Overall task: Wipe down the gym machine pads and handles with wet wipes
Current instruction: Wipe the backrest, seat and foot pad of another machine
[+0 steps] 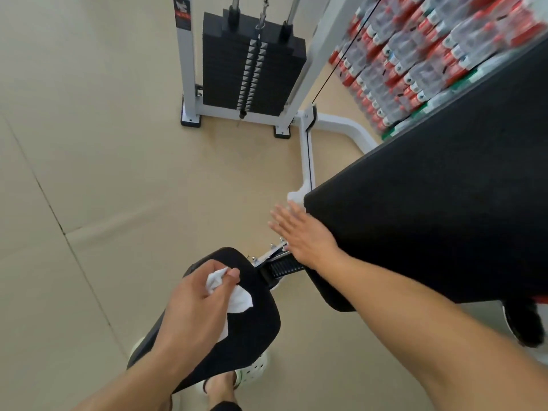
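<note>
My left hand (195,301) pinches a crumpled white wet wipe (234,295) and holds it against the small black seat pad (252,330) low in the middle of the view. My right hand (302,232) is spread flat with straight fingers beside the lower edge of the large black back pad (430,203), which slopes up to the right. Whether the palm touches the pad I cannot tell. A metal adjustment bracket (275,259) joins the two pads.
The black weight stack (252,63) stands in its white frame (308,149) at the top, with a cable running down. Stacked packs of bottles (415,60) fill the upper right. Beige floor lies to the left. A foot in a white perforated shoe (252,372) shows under the seat pad.
</note>
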{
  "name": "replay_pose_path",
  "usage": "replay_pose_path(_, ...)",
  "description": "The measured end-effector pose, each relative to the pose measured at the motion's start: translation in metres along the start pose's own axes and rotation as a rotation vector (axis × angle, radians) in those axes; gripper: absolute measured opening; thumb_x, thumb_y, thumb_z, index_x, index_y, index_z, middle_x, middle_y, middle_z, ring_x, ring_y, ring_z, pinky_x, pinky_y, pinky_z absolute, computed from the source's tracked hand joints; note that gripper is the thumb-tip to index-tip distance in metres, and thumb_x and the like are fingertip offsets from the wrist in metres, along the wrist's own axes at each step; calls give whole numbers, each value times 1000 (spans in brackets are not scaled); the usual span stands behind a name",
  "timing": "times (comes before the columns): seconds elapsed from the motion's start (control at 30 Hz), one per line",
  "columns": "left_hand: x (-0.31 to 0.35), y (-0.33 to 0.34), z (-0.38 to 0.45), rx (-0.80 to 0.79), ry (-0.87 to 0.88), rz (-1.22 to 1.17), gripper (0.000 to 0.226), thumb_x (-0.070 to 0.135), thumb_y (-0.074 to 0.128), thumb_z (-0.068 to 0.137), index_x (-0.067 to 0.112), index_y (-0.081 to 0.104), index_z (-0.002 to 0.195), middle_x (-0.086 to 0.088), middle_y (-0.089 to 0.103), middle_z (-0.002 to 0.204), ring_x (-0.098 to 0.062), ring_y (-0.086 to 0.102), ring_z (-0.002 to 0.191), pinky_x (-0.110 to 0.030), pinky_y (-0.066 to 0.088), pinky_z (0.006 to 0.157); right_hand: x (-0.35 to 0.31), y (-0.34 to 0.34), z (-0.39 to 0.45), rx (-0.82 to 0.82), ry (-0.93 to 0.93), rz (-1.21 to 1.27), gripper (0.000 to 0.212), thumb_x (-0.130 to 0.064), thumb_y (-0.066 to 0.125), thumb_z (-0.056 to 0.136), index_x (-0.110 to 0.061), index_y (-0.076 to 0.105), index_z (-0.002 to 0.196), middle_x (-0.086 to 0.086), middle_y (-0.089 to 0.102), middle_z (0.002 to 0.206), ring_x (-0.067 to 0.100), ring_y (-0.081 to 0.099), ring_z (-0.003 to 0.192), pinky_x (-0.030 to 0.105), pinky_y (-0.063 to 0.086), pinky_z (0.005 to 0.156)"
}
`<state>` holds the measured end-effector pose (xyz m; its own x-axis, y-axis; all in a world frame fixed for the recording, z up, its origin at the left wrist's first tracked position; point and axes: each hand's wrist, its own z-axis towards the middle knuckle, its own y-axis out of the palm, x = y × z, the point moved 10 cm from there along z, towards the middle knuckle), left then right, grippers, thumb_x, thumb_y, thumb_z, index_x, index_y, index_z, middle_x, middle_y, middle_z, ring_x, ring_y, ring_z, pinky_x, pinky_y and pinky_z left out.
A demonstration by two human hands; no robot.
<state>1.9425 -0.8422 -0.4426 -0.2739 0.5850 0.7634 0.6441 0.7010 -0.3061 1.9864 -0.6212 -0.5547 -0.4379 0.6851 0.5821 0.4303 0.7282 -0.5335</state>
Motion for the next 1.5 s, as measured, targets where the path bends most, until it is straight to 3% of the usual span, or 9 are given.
replay_pose_path(0.13, -12, -16, -7, 11, -38, 3, 27, 41, 58, 97, 27, 65, 75, 0, 65, 62, -17, 61, 65, -33, 43, 62, -81, 49, -57, -146, -256, -63, 64, -43, 13, 109, -15, -11, 161, 11, -12, 170, 34, -19, 155, 56, -23, 118)
replay_pose_path(0.23, 7, -18, -22, 4, -26, -16, 26, 38, 58, 98, 26, 66, 76, 1, 66, 64, -17, 61, 64, -32, 43, 61, -47, 48, -131, -112, -219, -6, 65, -44, 12, 110, -12, -15, 160, 10, -22, 167, 30, -23, 153, 54, -30, 113)
replay_pose_path(0.43, 128, 26, -78, -185, 152, -47, 24, 38, 56, 100, 25, 65, 83, 0, 66, 74, -14, 60, 68, -26, 41, 58, 259, -65, -269, 140, 555, 15, 66, -51, 11, 108, -16, 8, 164, 6, 12, 171, 29, 21, 155, 52, -17, 124)
replay_pose_path(0.53, 189, 44, -102, -260, 251, -78, 25, 40, 55, 100, 24, 64, 83, 1, 65, 74, -11, 62, 68, -22, 43, 58, 379, -109, -345, 193, 884, 16, 68, -55, 7, 107, -20, 3, 164, 3, 3, 172, 28, 9, 158, 51, -9, 126)
replay_pose_path(0.73, 220, 37, -117, -230, 310, -70, 26, 36, 57, 99, 22, 62, 77, 2, 61, 68, -11, 59, 67, -23, 39, 60, 425, -127, -377, 322, 1208, 147, 66, -53, 15, 109, -20, 0, 164, 7, -9, 172, 30, -8, 158, 56, 4, 127)
replay_pose_path(0.83, 191, 35, -103, -178, 239, -52, 25, 36, 59, 98, 21, 64, 79, 0, 64, 70, -13, 61, 68, -24, 39, 60, 387, -117, -298, 305, 1022, 147, 66, -53, 7, 108, -20, -6, 163, 8, -13, 170, 32, -13, 157, 56, -2, 126)
replay_pose_path(1.0, 143, 30, -89, -83, 141, -34, 25, 36, 60, 98, 23, 68, 79, -1, 70, 73, -11, 64, 70, -28, 43, 65, 208, -59, -137, 101, 296, 117, 75, -60, 14, 105, -15, 1, 163, 11, 1, 172, 35, -8, 157, 56, -7, 125)
replay_pose_path(1.23, 68, -17, -97, 75, -93, -194, 21, 30, 66, 95, 18, 72, 78, -3, 71, 72, -21, 65, 81, -30, 42, 71, 3, 31, -146, -183, -409, -142, 80, -66, 29, 102, -24, 0, 163, 2, -12, 171, 28, -23, 155, 54, -21, 121)
replay_pose_path(1.5, 48, -52, -130, 119, -210, -296, 19, 38, 62, 96, 23, 73, 93, 1, 74, 92, -19, 66, 93, -31, 42, 74, 77, 16, -282, -119, -446, -99, 63, -30, 27, 110, -20, -4, 163, 3, -12, 169, 27, -16, 156, 48, -11, 126)
